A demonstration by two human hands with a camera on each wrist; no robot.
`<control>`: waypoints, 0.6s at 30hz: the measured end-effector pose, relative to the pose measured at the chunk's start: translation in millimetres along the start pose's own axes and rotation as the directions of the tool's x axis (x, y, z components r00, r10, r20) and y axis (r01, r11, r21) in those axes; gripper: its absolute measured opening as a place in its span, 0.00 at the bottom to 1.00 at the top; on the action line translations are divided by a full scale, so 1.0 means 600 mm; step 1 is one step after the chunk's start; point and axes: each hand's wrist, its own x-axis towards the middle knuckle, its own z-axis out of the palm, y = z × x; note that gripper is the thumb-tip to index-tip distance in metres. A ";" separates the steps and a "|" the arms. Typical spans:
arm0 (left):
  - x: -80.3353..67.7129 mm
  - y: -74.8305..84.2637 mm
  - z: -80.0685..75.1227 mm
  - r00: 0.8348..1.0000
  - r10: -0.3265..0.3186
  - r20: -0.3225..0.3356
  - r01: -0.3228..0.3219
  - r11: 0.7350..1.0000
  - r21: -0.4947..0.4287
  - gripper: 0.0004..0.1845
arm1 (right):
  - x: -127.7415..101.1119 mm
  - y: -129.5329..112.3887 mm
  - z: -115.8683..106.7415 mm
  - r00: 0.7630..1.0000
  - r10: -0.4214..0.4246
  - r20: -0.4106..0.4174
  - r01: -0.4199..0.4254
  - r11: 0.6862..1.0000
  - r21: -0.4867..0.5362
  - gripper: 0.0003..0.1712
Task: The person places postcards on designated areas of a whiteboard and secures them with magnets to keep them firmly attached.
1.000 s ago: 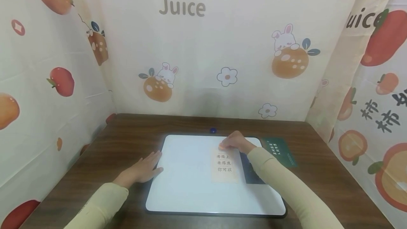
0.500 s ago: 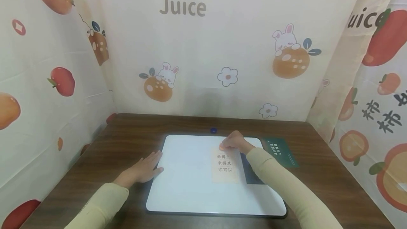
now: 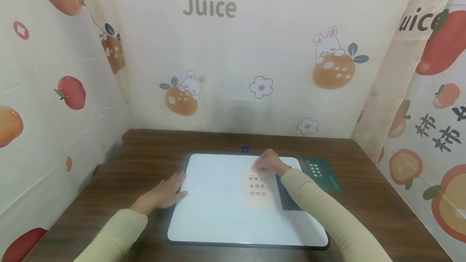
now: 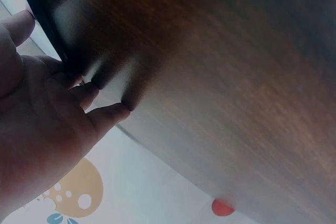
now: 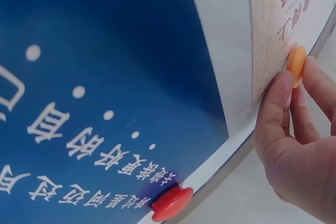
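Observation:
My right hand (image 3: 270, 162) pinches an orange round magnet (image 5: 297, 62) between thumb and fingers, at the top edge of a cream card (image 3: 257, 199) printed with Chinese characters. The card lies on a whiteboard (image 3: 211, 217). To its right is a dark blue card (image 3: 287, 199), partly hidden by the right forearm; in the right wrist view a red magnet (image 5: 172, 204) sits on its edge. My left hand (image 3: 164, 193) rests at the whiteboard's left edge with fingers stretched out, the fingertips touching the dark frame and tabletop.
A dark blue magnet (image 3: 244, 148) lies on the wooden table (image 3: 153, 148) behind the whiteboard. A green card (image 3: 322, 175) with white writing lies on the table at the board's right. Fabric curtains (image 3: 233, 51) with fruit prints enclose the table at the back and sides.

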 end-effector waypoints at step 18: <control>0.001 0.004 -0.002 1.000 0.008 0.005 -0.008 1.000 -0.013 0.38 | 0.002 0.000 0.002 1.000 0.001 0.004 -0.001 1.000 0.005 0.19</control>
